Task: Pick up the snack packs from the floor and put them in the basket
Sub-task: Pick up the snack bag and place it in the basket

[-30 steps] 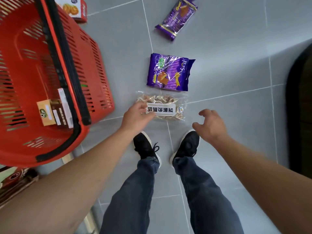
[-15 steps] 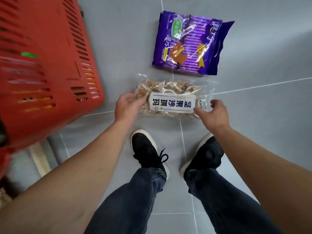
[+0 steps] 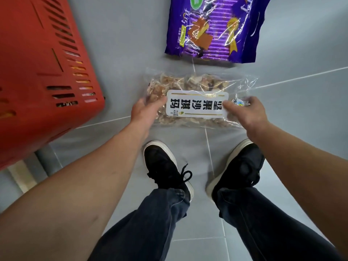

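Your left hand (image 3: 145, 112) grips the clear pack (image 3: 197, 95) at its left end, thumb on top; your right hand (image 3: 246, 113) pinches its right end. The pack is just above the floor (image 3: 122, 44), right of the basket (image 3: 37, 63).

Left hand (image 3: 145, 112) and right hand (image 3: 244, 113) reach down, fingers curled, gripping.
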Action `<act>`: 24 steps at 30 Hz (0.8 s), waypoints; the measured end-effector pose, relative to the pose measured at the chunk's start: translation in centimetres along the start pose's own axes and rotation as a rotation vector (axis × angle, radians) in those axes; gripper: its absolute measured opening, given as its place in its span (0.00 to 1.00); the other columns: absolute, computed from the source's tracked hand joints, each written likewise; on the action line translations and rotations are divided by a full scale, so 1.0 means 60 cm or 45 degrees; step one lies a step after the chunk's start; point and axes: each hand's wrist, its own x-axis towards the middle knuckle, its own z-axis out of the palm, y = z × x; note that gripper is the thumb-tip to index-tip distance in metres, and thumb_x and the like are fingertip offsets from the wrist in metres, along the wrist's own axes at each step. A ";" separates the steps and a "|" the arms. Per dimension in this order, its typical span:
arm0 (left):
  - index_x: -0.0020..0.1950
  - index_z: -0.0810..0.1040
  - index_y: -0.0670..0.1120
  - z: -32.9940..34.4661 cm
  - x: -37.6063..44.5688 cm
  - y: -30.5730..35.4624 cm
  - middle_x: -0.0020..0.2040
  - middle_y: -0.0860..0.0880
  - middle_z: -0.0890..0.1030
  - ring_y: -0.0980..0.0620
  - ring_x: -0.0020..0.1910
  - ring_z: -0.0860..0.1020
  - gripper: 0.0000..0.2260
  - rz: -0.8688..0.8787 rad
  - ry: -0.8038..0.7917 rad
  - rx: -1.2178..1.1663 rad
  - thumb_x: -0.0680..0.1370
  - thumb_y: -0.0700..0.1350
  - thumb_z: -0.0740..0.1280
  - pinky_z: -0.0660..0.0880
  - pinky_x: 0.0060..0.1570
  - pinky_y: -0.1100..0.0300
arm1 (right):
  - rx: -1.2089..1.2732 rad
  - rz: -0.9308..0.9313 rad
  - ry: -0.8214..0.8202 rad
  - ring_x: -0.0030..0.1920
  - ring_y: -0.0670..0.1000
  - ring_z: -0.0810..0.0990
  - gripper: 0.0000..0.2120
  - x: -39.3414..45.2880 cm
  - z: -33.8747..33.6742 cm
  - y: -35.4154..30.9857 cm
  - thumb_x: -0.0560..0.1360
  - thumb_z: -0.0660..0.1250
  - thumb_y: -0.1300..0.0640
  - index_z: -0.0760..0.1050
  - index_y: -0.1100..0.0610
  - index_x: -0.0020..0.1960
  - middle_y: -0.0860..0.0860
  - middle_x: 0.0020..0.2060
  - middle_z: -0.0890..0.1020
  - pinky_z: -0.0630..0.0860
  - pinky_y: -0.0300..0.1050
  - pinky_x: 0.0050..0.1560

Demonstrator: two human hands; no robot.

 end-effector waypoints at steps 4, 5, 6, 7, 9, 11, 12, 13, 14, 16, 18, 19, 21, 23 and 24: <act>0.57 0.80 0.51 -0.008 -0.045 0.007 0.52 0.54 0.85 0.54 0.51 0.83 0.22 0.039 -0.048 -0.008 0.67 0.56 0.78 0.76 0.55 0.58 | -0.058 -0.027 0.100 0.50 0.53 0.82 0.30 -0.049 -0.032 -0.008 0.67 0.79 0.48 0.71 0.58 0.62 0.54 0.54 0.81 0.77 0.45 0.53; 0.57 0.80 0.51 -0.011 -0.062 0.010 0.52 0.54 0.85 0.54 0.51 0.83 0.21 0.046 -0.062 -0.015 0.67 0.56 0.78 0.76 0.55 0.57 | -0.067 -0.031 0.110 0.51 0.52 0.81 0.30 -0.067 -0.044 -0.013 0.67 0.78 0.48 0.71 0.58 0.62 0.54 0.55 0.80 0.77 0.45 0.54; 0.56 0.80 0.52 -0.016 -0.086 0.019 0.51 0.54 0.85 0.54 0.51 0.83 0.20 0.052 -0.078 -0.014 0.67 0.56 0.78 0.77 0.55 0.57 | -0.069 -0.031 0.117 0.51 0.52 0.81 0.30 -0.091 -0.060 -0.021 0.67 0.78 0.47 0.71 0.58 0.63 0.54 0.55 0.80 0.76 0.46 0.55; 0.56 0.80 0.52 -0.022 -0.111 0.027 0.51 0.54 0.85 0.54 0.51 0.83 0.19 0.062 -0.098 -0.005 0.68 0.56 0.78 0.77 0.55 0.57 | -0.063 -0.036 0.121 0.51 0.52 0.81 0.31 -0.116 -0.077 -0.027 0.67 0.78 0.47 0.71 0.58 0.63 0.54 0.55 0.80 0.76 0.46 0.55; 0.56 0.80 0.52 -0.036 -0.168 0.050 0.52 0.54 0.85 0.54 0.52 0.82 0.20 0.093 -0.164 0.019 0.68 0.57 0.77 0.76 0.55 0.57 | -0.048 -0.043 0.146 0.49 0.51 0.80 0.29 -0.171 -0.120 -0.048 0.68 0.78 0.49 0.71 0.59 0.63 0.53 0.54 0.79 0.75 0.44 0.51; 0.55 0.80 0.54 -0.054 -0.230 0.073 0.53 0.54 0.84 0.54 0.53 0.82 0.18 0.105 -0.236 0.064 0.69 0.57 0.77 0.75 0.56 0.57 | -0.052 -0.022 0.169 0.48 0.51 0.78 0.28 -0.231 -0.159 -0.071 0.69 0.77 0.50 0.70 0.59 0.63 0.52 0.54 0.78 0.72 0.43 0.49; 0.53 0.80 0.54 -0.065 -0.267 0.088 0.53 0.54 0.84 0.54 0.54 0.81 0.15 0.118 -0.277 0.079 0.69 0.56 0.77 0.75 0.56 0.57 | -0.051 -0.014 0.166 0.49 0.51 0.79 0.29 -0.269 -0.183 -0.086 0.69 0.78 0.49 0.71 0.58 0.63 0.52 0.54 0.78 0.72 0.43 0.49; 0.51 0.79 0.55 -0.071 -0.290 0.097 0.52 0.54 0.84 0.54 0.54 0.81 0.13 0.130 -0.298 0.085 0.70 0.55 0.76 0.75 0.56 0.57 | -0.053 -0.008 0.170 0.50 0.53 0.80 0.30 -0.288 -0.199 -0.093 0.67 0.78 0.48 0.71 0.59 0.62 0.53 0.54 0.79 0.74 0.45 0.50; 0.49 0.78 0.56 -0.083 -0.333 0.119 0.52 0.54 0.84 0.53 0.54 0.81 0.10 0.149 -0.317 0.100 0.71 0.53 0.76 0.75 0.55 0.57 | -0.054 -0.007 0.177 0.51 0.54 0.81 0.31 -0.329 -0.227 -0.111 0.65 0.79 0.46 0.72 0.59 0.61 0.54 0.55 0.80 0.77 0.47 0.52; 0.49 0.79 0.55 -0.105 -0.408 0.158 0.52 0.54 0.84 0.52 0.54 0.82 0.11 0.193 -0.333 0.102 0.71 0.53 0.76 0.76 0.57 0.55 | -0.032 -0.012 0.178 0.51 0.55 0.82 0.33 -0.397 -0.269 -0.145 0.63 0.79 0.44 0.73 0.59 0.61 0.56 0.54 0.81 0.78 0.48 0.52; 0.52 0.81 0.54 -0.117 -0.447 0.185 0.52 0.53 0.85 0.52 0.54 0.83 0.18 0.221 -0.347 0.114 0.65 0.58 0.76 0.76 0.61 0.50 | -0.039 -0.024 0.168 0.50 0.53 0.79 0.30 -0.432 -0.293 -0.170 0.68 0.78 0.48 0.72 0.60 0.63 0.55 0.55 0.80 0.72 0.42 0.47; 0.53 0.81 0.54 -0.131 -0.484 0.205 0.52 0.53 0.85 0.52 0.54 0.83 0.22 0.248 -0.346 0.114 0.62 0.60 0.76 0.76 0.62 0.48 | -0.057 -0.052 0.174 0.49 0.52 0.77 0.29 -0.462 -0.315 -0.192 0.70 0.77 0.49 0.71 0.60 0.64 0.54 0.55 0.78 0.70 0.39 0.45; 0.52 0.82 0.53 -0.147 -0.531 0.233 0.52 0.53 0.86 0.52 0.54 0.83 0.24 0.272 -0.334 0.099 0.60 0.62 0.74 0.76 0.62 0.47 | -0.057 -0.088 0.170 0.45 0.50 0.77 0.29 -0.503 -0.341 -0.226 0.70 0.76 0.50 0.70 0.60 0.65 0.55 0.55 0.77 0.69 0.34 0.38; 0.53 0.81 0.53 -0.163 -0.574 0.261 0.51 0.54 0.86 0.53 0.53 0.83 0.26 0.286 -0.314 0.083 0.59 0.63 0.73 0.77 0.62 0.48 | -0.055 -0.118 0.146 0.35 0.44 0.78 0.28 -0.539 -0.365 -0.263 0.71 0.76 0.52 0.69 0.61 0.65 0.54 0.53 0.77 0.69 0.29 0.28; 0.55 0.81 0.53 -0.172 -0.594 0.276 0.51 0.54 0.86 0.54 0.52 0.83 0.28 0.296 -0.299 0.080 0.59 0.64 0.73 0.77 0.61 0.48 | -0.055 -0.126 0.129 0.30 0.41 0.77 0.27 -0.553 -0.373 -0.278 0.72 0.76 0.54 0.69 0.62 0.64 0.54 0.51 0.76 0.69 0.27 0.25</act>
